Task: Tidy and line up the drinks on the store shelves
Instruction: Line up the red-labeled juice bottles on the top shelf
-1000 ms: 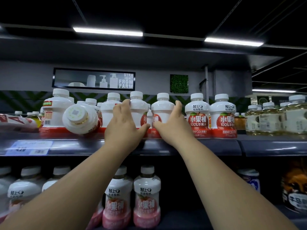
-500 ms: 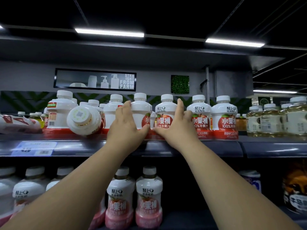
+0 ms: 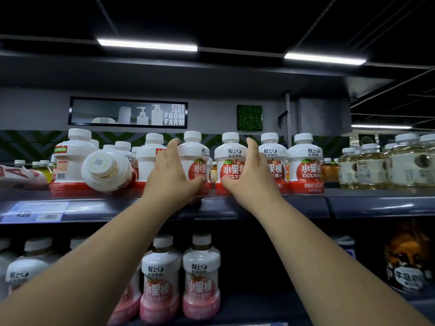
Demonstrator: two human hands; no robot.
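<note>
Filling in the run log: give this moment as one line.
step: lining up drinks | left hand: grips white-capped red-label juice bottle | right hand: grips next red-label juice bottle | pending: toppled white plastic bottle

Two bare forearms run below the upper shelf. The left hand and right hand, above its edge, are bare too.

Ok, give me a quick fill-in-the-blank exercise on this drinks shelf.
1. The left hand grips a red-labelled bottle; the right hand grips the neighbour bottle on its ___.
2. The toppled bottle lies ___ of both hands.
3. The lower-shelf bottles have ___ bases.
Answers: right, left, pink
</note>
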